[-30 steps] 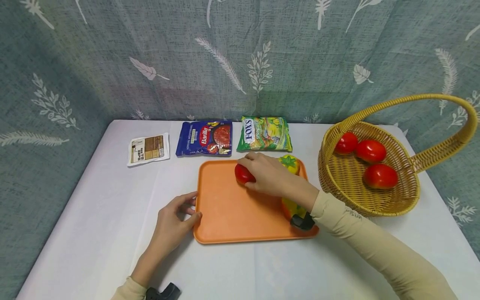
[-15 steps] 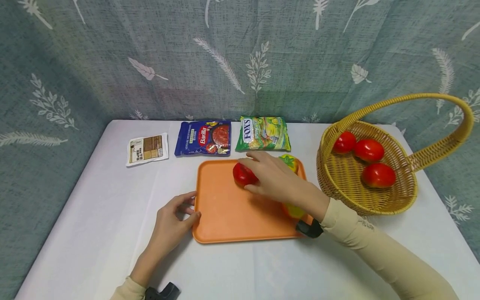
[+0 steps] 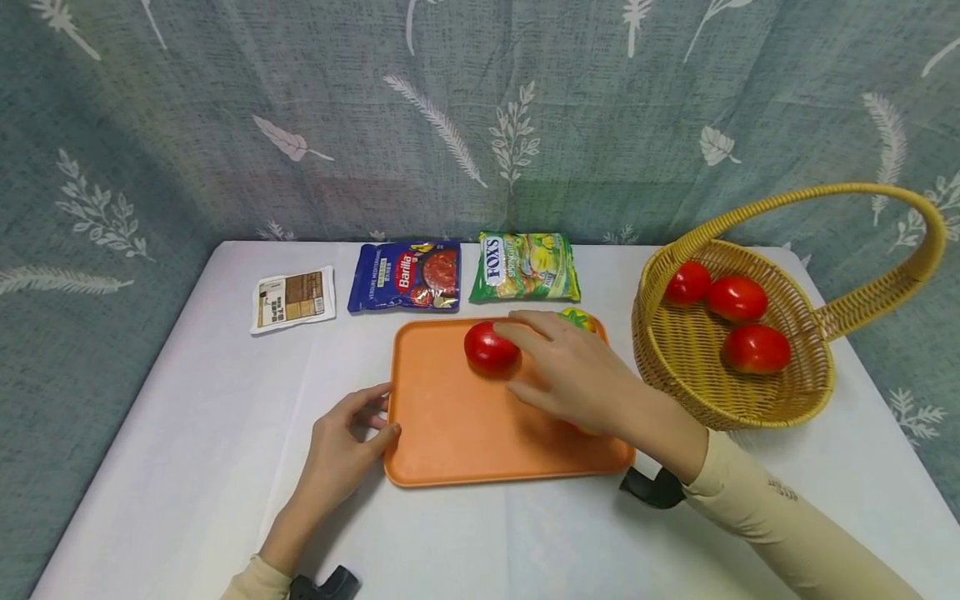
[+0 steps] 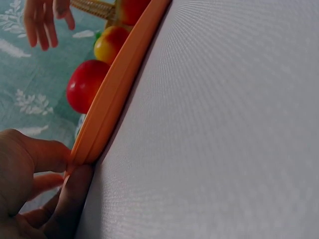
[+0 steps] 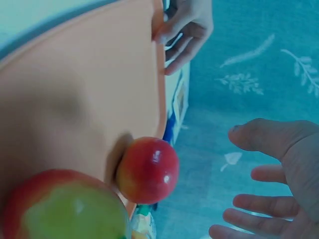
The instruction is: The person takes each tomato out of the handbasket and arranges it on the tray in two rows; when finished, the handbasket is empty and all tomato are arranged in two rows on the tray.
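Observation:
A round red tomato-like fruit (image 3: 483, 350) rests near the far edge of an orange tray (image 3: 450, 433). My right hand (image 3: 581, 379) hovers over the tray just right of this fruit, fingers spread and relaxed, holding nothing; the right wrist view shows a gap between hand (image 5: 279, 184) and fruit (image 5: 148, 171). Behind that hand, a yellow-and-red fruit with a green leafy top (image 3: 577, 318) is mostly hidden. Low in the right wrist view a yellow-green and red fruit (image 5: 70, 209) looms close. At the tray's left edge my left hand (image 3: 341, 450) pinches the rim between thumb and fingers.
To the right stands a wicker basket (image 3: 686, 367) with a tall arched handle, holding three red tomatoes (image 3: 756, 348). Along the back lie a brown-and-white packet (image 3: 294, 300), a blue Barilla pouch (image 3: 405, 277) and a green Fox's bag (image 3: 525, 268). A patterned curtain hangs behind.
My right hand has let go of the red fruit and drawn back to the right, its fingers opening. The fruit stays on the tray; my left hand keeps its place.

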Demonstrator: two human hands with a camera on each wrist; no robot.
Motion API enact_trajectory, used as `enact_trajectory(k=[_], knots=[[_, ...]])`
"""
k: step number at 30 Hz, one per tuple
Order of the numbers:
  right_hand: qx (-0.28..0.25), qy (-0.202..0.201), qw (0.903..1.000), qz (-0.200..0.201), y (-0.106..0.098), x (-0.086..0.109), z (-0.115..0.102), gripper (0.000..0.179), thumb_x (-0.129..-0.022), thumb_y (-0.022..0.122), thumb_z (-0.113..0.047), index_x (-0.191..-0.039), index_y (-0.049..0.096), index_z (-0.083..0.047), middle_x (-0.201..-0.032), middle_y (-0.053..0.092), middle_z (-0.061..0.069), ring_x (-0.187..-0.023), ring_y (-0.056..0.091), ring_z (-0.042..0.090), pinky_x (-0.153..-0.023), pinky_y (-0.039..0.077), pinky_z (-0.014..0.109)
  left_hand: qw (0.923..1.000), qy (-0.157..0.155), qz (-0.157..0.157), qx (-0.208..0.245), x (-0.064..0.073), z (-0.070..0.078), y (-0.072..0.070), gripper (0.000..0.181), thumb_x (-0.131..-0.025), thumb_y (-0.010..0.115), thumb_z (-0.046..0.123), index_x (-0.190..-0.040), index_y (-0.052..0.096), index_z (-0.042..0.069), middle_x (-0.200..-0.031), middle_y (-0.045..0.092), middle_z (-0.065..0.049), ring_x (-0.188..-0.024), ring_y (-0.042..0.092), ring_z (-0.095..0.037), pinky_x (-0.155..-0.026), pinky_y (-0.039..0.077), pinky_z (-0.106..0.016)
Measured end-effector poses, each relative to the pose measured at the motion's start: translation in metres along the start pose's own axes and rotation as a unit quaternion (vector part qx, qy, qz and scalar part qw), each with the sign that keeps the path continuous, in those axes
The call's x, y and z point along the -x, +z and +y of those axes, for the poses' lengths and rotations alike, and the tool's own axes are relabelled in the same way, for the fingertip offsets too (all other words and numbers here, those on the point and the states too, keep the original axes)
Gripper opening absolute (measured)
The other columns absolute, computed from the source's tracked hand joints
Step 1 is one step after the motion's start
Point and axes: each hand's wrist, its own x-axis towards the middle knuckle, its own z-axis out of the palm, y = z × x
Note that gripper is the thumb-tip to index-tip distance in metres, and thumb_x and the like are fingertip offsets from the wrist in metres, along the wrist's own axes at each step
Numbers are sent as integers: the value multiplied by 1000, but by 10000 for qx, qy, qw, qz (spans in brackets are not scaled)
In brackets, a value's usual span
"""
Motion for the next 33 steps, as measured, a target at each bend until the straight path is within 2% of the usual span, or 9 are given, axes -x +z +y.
enact_trajectory(k=[3,6,11,16,23,26,29,31,33], knots=[[92,45,9999,127,-7,8,-1,59,-84,78,-25,-137,58,-10,-135,57,12,-120,56,28,-83,54,44,10000,57,51,40,0,-1,0,55,-77,79,-3,-129,65,6,-104,69,-4,-80,65,-12,-74,43,-17],[64,255,9994,234,-14,21,0,59,-84,79,-28,-137,59,-11,-135,57,12,-119,57,28,-80,55,44,9999,89,68,45,0,-1,0,55,-77,79,-3,-129,66,7,-103,69,-3,-79,64,-11,-74,42,-17],[-60,376,9982,466,-22,38,4,59,-82,82,-29,-135,61,-9,-134,58,11,-122,56,29,-93,51,48,9999,80,128,-4,0,-1,0,55,-76,79,-3,-128,66,7,-103,69,-3,-79,65,-11,-73,42,-17],[-53,450,9975,533,-26,50,3,58,-82,81,-30,-134,62,-11,-133,59,8,-122,56,27,-93,50,48,9999,62,105,20,0,-1,0,55,-77,79,-3,-129,66,7,-103,69,-3,-79,65,-11,-74,42,-17],[97,552,9961,674,-34,68,2,61,-80,82,-30,-134,63,-11,-135,59,10,-122,57,30,-90,52,49,10000,-65,26,24,1,-2,1,54,-77,78,-2,-129,66,8,-103,68,-3,-80,65,-12,-74,42,-18],[137,435,9949,898,-39,76,5,54,-90,72,-42,-132,64,-9,-134,60,12,-120,58,31,-89,52,51,10000,-66,35,-5,2,-2,2,54,-77,78,-2,-129,66,8,-103,68,-3,-80,64,-11,-74,42,-18],[208,394,9922,1162,-43,84,6,59,-97,54,-55,-131,65,-8,-133,61,11,-118,59,30,-87,53,48,10000,-11,71,14,1,-2,1,54,-77,78,-2,-129,66,8,-103,69,-2,-80,64,-12,-74,42,-18],[283,451,9904,1279,-46,90,7,64,-98,45,-60,-131,65,-9,-133,61,9,-117,60,28,-91,51,37,9999,25,94,23,1,-1,1,54,-77,78,-2,-129,66,8,-102,68,-2,-79,64,-12,-73,42,-18],[290,547,9893,1318,-49,96,8,65,-98,44,-62,-131,65,-10,-133,61,7,-116,60,26,-96,46,23,10000,33,93,18,1,-1,0,54,-77,78,-2,-129,66,8,-102,68,-2,-79,64,-12,-73,42,-18]])
